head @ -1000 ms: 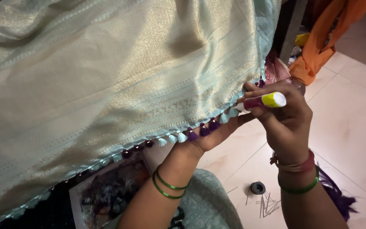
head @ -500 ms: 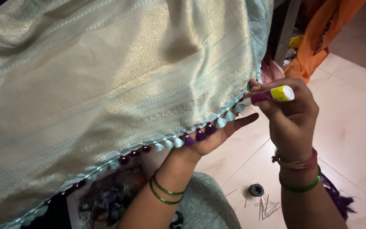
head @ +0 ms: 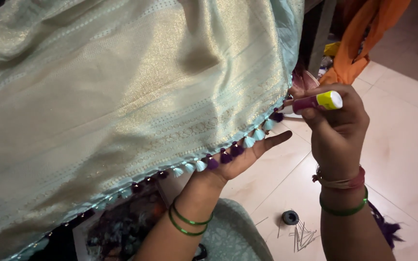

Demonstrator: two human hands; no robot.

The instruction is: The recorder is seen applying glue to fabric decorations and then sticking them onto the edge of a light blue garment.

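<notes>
Left hand: I am seeing my left hand [head: 240,159] lying palm up under the hem of the cloth, fingers stretched out flat and pressed together, holding nothing; the tassels are resting on the palm and fingers.
Right hand: my right hand [head: 337,128] is curling shut around a small tool [head: 315,102] with a pink-purple barrel and a yellow-green cap end, pinching it between thumb and fingers at the corner of the hem.
Tool: it is lying nearly level, its pale tip pointing left and touching the edge of the cloth just beside the last tassel.
Cloth: a pale green silk cloth with gold weave [head: 122,96] is draping across most of the view, hanging from the upper left down to a slanting hem.
Tassels: a row of small tassels [head: 228,153], purple and light blue by turns, is running along the hem from lower left to the corner by my right hand.
Wrists: I am wearing green bangles [head: 187,222] on the left wrist, and a green bangle with a reddish band on the right.
Floor: a small dark thread spool [head: 290,217] is sitting on the tiled floor [head: 402,159] between my forearms, with loose pins or thread ends just beside it.
Background: an orange cloth [head: 364,38] is hanging at the upper right.
</notes>
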